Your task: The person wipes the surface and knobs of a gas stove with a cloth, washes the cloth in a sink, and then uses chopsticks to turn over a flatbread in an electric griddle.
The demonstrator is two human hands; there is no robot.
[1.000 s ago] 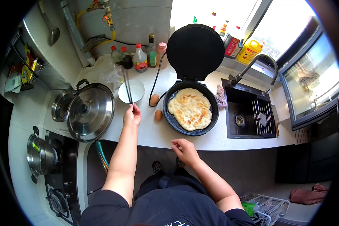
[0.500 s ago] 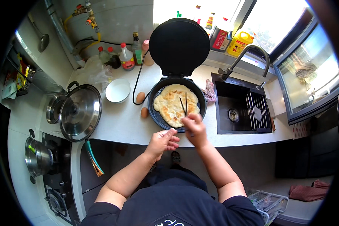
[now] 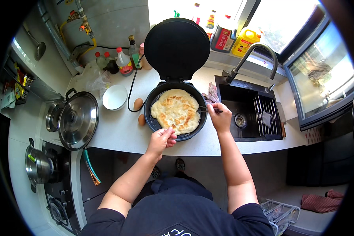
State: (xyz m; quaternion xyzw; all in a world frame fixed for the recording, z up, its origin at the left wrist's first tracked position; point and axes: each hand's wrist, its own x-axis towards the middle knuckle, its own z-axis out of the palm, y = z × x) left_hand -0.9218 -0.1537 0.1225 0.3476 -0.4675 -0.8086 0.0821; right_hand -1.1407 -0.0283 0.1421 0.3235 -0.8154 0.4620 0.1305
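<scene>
A round, golden-spotted flatbread [image 3: 176, 108] lies in the black electric griddle [image 3: 202, 124], whose round lid [image 3: 177, 49] stands raised behind it. My left hand [image 3: 161, 141] is closed in a pinch at the bread's near edge, thumb and forefinger over the rim of the dough. Dark chopsticks [image 3: 203, 109] are held in my right hand [image 3: 220, 117], just over the griddle's right side. Their tips reach the right edge of the bread; whether they slide under it I cannot tell.
Two brown eggs [image 3: 138, 104] and a white bowl [image 3: 115, 97] sit left of the griddle, with a lidded pan [image 3: 78, 121] farther left. A crumpled cloth [image 3: 212, 93] lies by the black sink [image 3: 240, 131] on the right. Bottles [image 3: 124, 63] line the back wall.
My left hand has moved up to the flatbread's near edge. My right hand has gone right with the chopsticks, which now point leftward at the bread's right edge. The whole view has shifted slightly.
</scene>
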